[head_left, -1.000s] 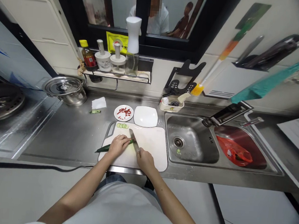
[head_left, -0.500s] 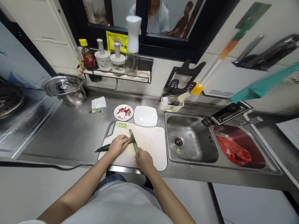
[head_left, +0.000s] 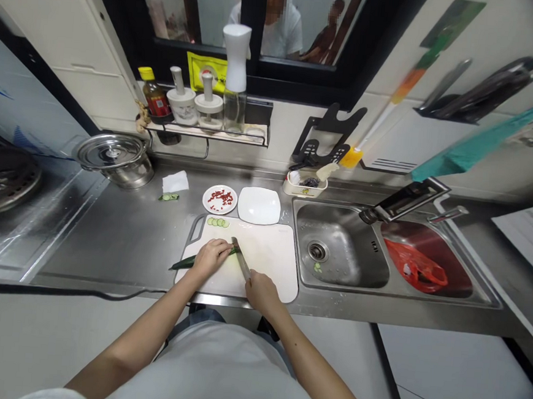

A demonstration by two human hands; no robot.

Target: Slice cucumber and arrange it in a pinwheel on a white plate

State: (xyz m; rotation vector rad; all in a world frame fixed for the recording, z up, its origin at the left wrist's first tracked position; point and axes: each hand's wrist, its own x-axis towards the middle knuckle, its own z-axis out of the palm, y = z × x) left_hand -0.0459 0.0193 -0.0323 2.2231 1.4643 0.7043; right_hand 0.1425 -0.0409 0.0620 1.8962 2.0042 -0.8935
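Note:
A dark green cucumber lies slantwise across the white cutting board, one end jutting past the board's left edge. My left hand is closed over its middle and hides much of it. In my right hand is a kitchen knife, its handle covered by my fingers. The blade points away from me at the cucumber's right end, just beyond my left fingertips. Several cut cucumber slices lie in an overlapping row at the board's top left.
Behind the board stand a plate with chopped red pieces and a white plate. A double sink is on the right, a lidded pot at the back left. A condiment shelf hangs on the wall.
My right hand and the knife have shifted slightly toward me and to the right. My left hand stays on the cucumber.

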